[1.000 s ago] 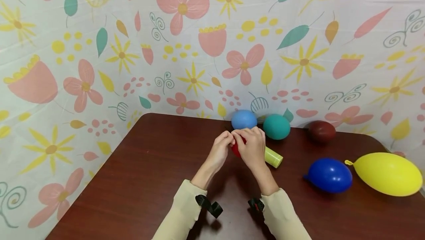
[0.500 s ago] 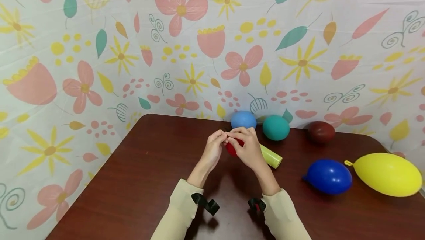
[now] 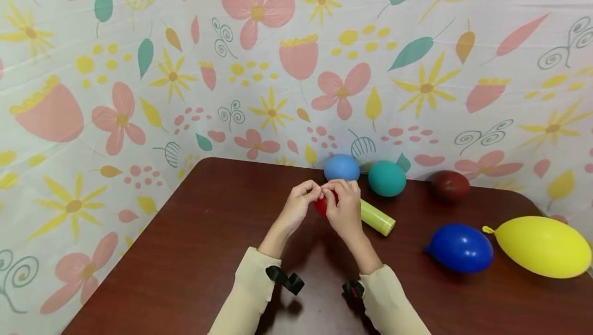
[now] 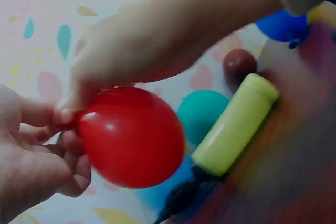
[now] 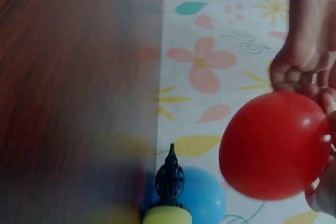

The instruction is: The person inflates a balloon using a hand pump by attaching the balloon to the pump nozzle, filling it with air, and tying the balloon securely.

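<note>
A small inflated red balloon [image 4: 134,137] hangs above the table between both hands. My left hand [image 3: 295,208] pinches its neck with thumb and fingers. From the other side, my right hand [image 3: 345,212] pinches at the same neck, and it hides part of the balloon in the head view. Fingertips of both hands meet there; whether a knot is in the neck cannot be made out. Behind my right hand lies a yellow-green balloon pump [image 3: 377,217], whose black nozzle [image 5: 170,177] shows in the right wrist view.
At the table's back edge sit a light blue balloon [image 3: 342,168], a teal balloon [image 3: 387,178] and a dark red balloon [image 3: 450,186]. Further right lie a dark blue balloon [image 3: 460,248] and a large yellow balloon [image 3: 543,246]. A flower-patterned cloth [image 3: 259,67] hangs behind the table [image 3: 204,252].
Both hands have shifted slightly left with the red balloon, uncovering more of the pump. Their fingers have changed position at the neck. The other balloons stay put.
</note>
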`<state>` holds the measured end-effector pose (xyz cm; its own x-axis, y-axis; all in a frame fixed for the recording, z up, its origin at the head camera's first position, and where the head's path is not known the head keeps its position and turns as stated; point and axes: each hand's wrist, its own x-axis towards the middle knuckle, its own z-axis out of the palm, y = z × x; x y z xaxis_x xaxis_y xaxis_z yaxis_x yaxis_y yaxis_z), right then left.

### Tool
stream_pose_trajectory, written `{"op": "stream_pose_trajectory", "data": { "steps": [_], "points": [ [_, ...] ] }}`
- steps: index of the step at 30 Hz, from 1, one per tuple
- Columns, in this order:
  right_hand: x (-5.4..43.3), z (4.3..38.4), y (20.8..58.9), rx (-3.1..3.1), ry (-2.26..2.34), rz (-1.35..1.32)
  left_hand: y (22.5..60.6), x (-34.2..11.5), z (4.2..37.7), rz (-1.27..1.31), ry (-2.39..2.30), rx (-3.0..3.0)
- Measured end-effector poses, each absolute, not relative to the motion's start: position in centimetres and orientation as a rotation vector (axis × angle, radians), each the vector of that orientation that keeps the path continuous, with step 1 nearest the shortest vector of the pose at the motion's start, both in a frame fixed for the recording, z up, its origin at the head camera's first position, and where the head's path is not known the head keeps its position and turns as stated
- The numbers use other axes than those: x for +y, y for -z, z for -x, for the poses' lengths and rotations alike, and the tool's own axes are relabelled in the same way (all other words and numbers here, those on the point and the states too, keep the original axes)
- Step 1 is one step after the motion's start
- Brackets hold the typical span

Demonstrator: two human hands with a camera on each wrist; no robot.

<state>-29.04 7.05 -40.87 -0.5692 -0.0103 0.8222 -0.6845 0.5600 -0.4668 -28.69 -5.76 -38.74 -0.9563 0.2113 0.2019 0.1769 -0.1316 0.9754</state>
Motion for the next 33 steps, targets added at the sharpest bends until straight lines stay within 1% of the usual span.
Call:
{"op": "stream_pose_trajectory", "data": {
  "steps": [4,10,13,18,21,26,30,33],
  "points": [
    [7.0,29.1,40.5,-1.918,-0.931,-0.663,38.1,-6.4,28.8,-0.404,-2.365,1.938],
    [7.7,29.3,40.1,-1.923,-1.15,-0.734,38.1,-6.2,28.4,-0.45,-2.433,1.829],
    [7.9,29.5,40.4,-1.947,-1.282,-0.685,38.3,-5.8,28.3,-0.416,-2.475,1.817],
    [8.0,29.5,40.6,-1.882,-1.439,-0.531,38.4,-5.3,28.4,-0.39,-2.505,1.793],
    [7.7,29.6,40.8,-1.805,-1.394,-0.502,38.3,-5.1,28.4,-0.36,-2.523,1.774],
    [6.7,29.6,41.2,-1.742,-1.252,-0.526,38.2,-5.1,28.4,-0.312,-2.584,1.734],
    [6.3,29.3,41.2,-1.811,-1.189,-0.588,38.4,-5.4,28.7,-0.268,-2.611,1.746],
    [6.5,29.2,41.0,-1.898,-1.234,-0.621,38.5,-5.6,28.8,-0.262,-2.586,1.832]
  ]
}}
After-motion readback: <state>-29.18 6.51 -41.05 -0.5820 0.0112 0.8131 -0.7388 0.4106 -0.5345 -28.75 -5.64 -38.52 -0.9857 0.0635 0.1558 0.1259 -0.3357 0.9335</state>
